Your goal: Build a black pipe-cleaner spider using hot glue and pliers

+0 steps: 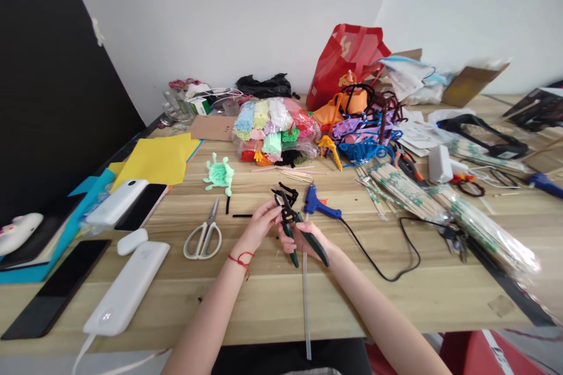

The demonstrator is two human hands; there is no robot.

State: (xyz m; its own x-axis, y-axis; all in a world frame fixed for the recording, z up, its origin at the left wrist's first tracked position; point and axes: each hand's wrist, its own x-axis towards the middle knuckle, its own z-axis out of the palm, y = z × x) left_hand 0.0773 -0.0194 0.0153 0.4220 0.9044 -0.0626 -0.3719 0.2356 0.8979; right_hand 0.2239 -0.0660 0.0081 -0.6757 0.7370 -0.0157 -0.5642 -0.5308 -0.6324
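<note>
My right hand (pixel 308 240) grips the dark green handles of a pair of pliers (pixel 299 233) over the middle of the wooden table (pixel 281 299). The jaws point up and left at a small bent black pipe-cleaner piece (pixel 285 192). My left hand (pixel 260 224), with a red string at the wrist, pinches that black piece beside the jaws. Two short black offcuts (pixel 241 215) lie just to the left. White-handled scissors (pixel 203 237) rest further left. A blue glue gun (pixel 320 204) lies right behind my hands, and a clear glue stick (pixel 305 304) lies below them.
A mint-green pipe-cleaner figure (pixel 219 174) and yellow paper (pixel 156 159) sit at left, with phones and a white power bank (pixel 127 288) near the front left. Bags of coloured pipe cleaners (pixel 275 129), a red bag (pixel 347 55) and bundles of wooden skewers (pixel 422 193) fill the back and right.
</note>
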